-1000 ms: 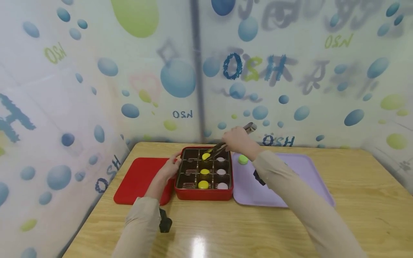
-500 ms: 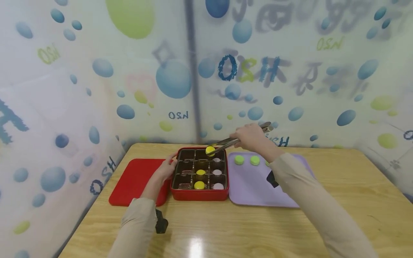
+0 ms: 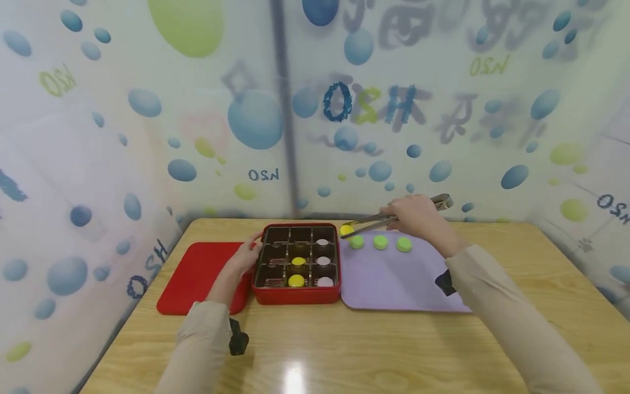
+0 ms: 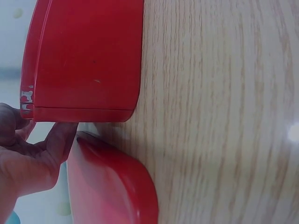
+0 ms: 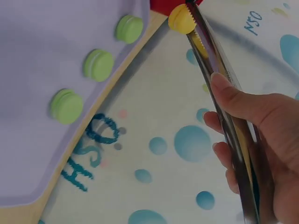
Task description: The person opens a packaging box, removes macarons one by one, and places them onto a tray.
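Note:
My right hand (image 3: 415,214) grips metal tongs (image 3: 443,202), whose serrated tips pinch a yellow macaron (image 5: 181,18) just above the back left corner of the lilac tray (image 3: 398,284). My left hand (image 3: 243,257) holds the left side of a red box (image 3: 297,296), its fingers at the rim and outer wall in the left wrist view. The box has a dark divided insert. Two yellow macarons (image 3: 298,261) sit in its middle column and pale pink ones (image 3: 322,261) in its right column. Green macarons (image 3: 380,242) stand in a row along the tray's back.
Left of the box lies a red lid-like piece (image 3: 197,279), close beside it. The wooden table (image 3: 384,350) ends at a wall (image 3: 394,82) printed with blue and green dots.
The tongs have lifted the yellow macaron out of the box's back middle compartment and carried it right to the tray's corner. My left hand stays at the box.

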A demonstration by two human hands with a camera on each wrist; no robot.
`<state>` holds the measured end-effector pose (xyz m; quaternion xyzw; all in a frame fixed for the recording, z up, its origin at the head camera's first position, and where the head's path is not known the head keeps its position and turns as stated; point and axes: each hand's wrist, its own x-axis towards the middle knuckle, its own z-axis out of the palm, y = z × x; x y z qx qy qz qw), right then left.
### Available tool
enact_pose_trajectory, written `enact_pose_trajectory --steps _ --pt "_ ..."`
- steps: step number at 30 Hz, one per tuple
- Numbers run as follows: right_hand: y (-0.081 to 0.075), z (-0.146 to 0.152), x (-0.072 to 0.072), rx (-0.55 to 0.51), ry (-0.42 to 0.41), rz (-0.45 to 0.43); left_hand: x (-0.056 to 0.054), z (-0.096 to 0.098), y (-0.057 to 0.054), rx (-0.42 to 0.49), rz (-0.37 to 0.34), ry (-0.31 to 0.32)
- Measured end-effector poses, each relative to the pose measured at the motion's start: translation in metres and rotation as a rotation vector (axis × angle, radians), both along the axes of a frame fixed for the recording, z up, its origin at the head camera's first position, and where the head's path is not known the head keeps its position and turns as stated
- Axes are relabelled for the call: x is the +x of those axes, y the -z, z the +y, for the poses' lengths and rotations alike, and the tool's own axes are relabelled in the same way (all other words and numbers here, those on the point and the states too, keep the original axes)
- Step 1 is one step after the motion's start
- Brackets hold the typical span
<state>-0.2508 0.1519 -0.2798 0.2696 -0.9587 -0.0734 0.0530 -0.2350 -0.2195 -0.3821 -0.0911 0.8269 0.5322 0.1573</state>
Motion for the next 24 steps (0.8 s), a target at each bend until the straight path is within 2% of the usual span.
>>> enact_pose_trajectory --steps 6,11,16,24 --pt "0.015 0.016 0.006 -0.011 0.032 -0.091 -0.001 -0.001 -0.001 -0.014 -0.009 -0.014" --pt "0.031 0.021 0.01 0.011 0.006 -0.135 -0.002 0.0 0.001 -0.018 -0.019 -0.011" --pt "0.04 0.02 0.01 0.031 -0.028 -0.099 -0.002 -0.001 0.001 -0.027 -0.023 -0.014" --pt "0.033 0.011 0.015 0.048 -0.05 -0.067 -0.003 0.001 0.0 -0.015 -0.016 -0.021"
